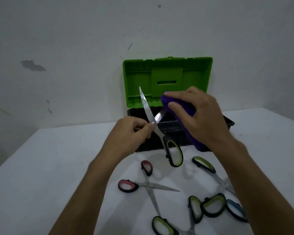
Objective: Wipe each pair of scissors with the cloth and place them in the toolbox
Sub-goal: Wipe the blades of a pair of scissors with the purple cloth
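Pinching the pivot of an open pair of green-handled scissors (153, 122), the left hand (129, 133) holds them above the front of the toolbox (168, 129). The right hand (200, 116) grips a purple cloth (178, 106) folded round one blade, the other blade pointing up. The toolbox stands open on the white surface (58, 167), green lid (166, 78) against the wall. Nearer lie red-handled scissors (143, 182) and several green- and blue-handled pairs (210, 206).
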The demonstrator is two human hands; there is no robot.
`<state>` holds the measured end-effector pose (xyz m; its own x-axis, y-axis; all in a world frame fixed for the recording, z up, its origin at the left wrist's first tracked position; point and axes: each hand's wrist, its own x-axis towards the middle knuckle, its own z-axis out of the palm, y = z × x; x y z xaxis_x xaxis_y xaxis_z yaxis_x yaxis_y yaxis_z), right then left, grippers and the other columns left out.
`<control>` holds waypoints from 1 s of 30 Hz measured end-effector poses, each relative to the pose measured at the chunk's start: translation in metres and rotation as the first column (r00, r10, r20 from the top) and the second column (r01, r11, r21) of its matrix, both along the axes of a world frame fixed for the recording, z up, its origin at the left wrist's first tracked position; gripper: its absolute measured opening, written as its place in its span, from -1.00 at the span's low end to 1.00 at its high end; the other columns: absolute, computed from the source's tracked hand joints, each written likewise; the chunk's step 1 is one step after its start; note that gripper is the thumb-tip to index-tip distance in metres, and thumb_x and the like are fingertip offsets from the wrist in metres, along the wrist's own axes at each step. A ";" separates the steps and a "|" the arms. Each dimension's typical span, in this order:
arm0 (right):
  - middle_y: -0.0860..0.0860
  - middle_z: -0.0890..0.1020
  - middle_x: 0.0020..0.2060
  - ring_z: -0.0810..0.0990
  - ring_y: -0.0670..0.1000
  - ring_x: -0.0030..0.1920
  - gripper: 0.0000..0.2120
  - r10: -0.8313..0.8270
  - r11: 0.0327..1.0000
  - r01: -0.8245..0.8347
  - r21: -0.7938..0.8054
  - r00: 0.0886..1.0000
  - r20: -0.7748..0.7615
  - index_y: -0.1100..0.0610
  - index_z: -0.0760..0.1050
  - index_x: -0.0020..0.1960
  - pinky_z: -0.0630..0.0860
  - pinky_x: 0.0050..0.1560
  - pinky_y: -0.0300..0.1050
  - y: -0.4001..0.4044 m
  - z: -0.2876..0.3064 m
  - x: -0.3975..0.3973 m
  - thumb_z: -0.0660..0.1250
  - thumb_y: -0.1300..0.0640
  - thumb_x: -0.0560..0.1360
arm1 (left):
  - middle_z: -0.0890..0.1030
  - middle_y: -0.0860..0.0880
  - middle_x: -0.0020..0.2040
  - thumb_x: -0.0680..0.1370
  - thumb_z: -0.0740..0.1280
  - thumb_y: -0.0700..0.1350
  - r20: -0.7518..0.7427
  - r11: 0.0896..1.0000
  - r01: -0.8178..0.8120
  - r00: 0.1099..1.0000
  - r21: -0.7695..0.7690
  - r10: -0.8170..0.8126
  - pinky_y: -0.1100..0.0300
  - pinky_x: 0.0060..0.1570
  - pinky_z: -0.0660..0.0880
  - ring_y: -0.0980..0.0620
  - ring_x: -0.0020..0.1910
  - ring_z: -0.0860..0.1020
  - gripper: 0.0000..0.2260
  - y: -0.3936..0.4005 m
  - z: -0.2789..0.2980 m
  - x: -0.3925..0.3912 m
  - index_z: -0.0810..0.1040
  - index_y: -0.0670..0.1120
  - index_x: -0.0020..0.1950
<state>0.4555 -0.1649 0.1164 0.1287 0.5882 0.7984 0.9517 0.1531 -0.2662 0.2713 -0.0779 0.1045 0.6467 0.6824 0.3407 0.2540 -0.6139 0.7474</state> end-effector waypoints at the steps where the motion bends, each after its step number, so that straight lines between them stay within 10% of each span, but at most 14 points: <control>1: -0.04 0.55 -0.11 0.51 -0.05 -0.14 -0.68 0.079 0.995 -0.079 -0.060 0.997 0.011 -0.11 0.53 0.28 0.50 -0.14 -0.06 0.000 0.001 -0.005 0.27 -0.09 0.55 | 0.41 0.13 -0.60 0.59 0.30 0.02 -0.003 1.000 0.001 1.000 0.004 -0.001 0.28 -0.54 0.31 0.20 -0.65 0.32 -0.63 -0.001 0.001 0.001 0.50 -0.03 -0.41; 9: -0.09 0.45 -0.13 0.44 -0.10 -0.15 -0.68 -0.160 0.987 0.159 0.032 0.987 0.022 -0.11 0.51 0.31 0.32 -0.21 -0.35 0.003 0.001 0.000 0.24 -0.06 0.58 | 0.38 0.13 -0.62 0.59 0.31 0.01 -0.020 1.000 0.010 1.000 -0.024 -0.011 0.29 -0.59 0.28 0.17 -0.67 0.29 -0.62 0.004 0.005 -0.010 0.50 -0.04 -0.42; 15: -0.08 0.46 -0.07 0.45 -0.15 -0.08 -0.65 0.155 0.971 -0.148 -0.187 0.988 0.023 -0.15 0.49 0.33 0.34 -0.08 -0.41 -0.003 0.003 -0.011 0.30 0.09 0.57 | 0.39 0.12 -0.60 0.59 0.31 0.00 0.031 0.999 0.038 0.999 -0.031 -0.037 0.27 -0.57 0.28 0.18 -0.66 0.29 -0.62 0.009 0.011 -0.011 0.50 -0.04 -0.43; 20: -0.04 0.39 -0.11 0.39 -0.11 -0.17 -0.67 -0.153 0.988 0.153 -0.019 0.988 0.005 -0.09 0.48 0.36 0.28 -0.15 -0.49 -0.003 0.010 0.009 0.23 0.05 0.61 | 0.37 0.10 -0.59 0.58 0.32 0.01 -0.037 0.997 0.023 0.999 -0.070 -0.026 0.28 -0.58 0.28 0.17 -0.67 0.28 -0.61 0.010 0.009 -0.017 0.49 -0.06 -0.43; 26: -0.06 0.43 0.00 0.45 -0.16 -0.02 -0.65 0.217 0.960 -0.204 -0.192 0.975 0.046 -0.12 0.47 0.36 0.35 -0.03 -0.40 -0.013 0.011 0.003 0.24 0.09 0.60 | 0.36 0.10 -0.58 0.59 0.31 0.01 -0.036 0.996 0.066 0.997 -0.061 -0.069 0.28 -0.57 0.27 0.15 -0.65 0.27 -0.62 0.004 0.020 -0.019 0.49 -0.09 -0.40; 30: -0.04 0.40 0.00 0.44 -0.07 -0.06 -0.63 -0.074 0.997 0.075 -0.014 0.994 0.086 -0.10 0.50 0.34 0.30 -0.09 -0.48 -0.015 0.015 0.021 0.31 0.15 0.57 | 0.38 0.10 -0.61 0.58 0.31 0.01 -0.120 0.999 0.025 0.992 -0.027 -0.028 0.25 -0.57 0.31 0.16 -0.65 0.28 -0.60 0.005 0.019 -0.023 0.47 -0.03 -0.45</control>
<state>0.4767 -0.1803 0.1312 0.1042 0.5929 0.7985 0.9796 0.0774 -0.1853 0.2481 -0.0731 0.1232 0.6997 0.6721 0.2423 0.3268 -0.6026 0.7280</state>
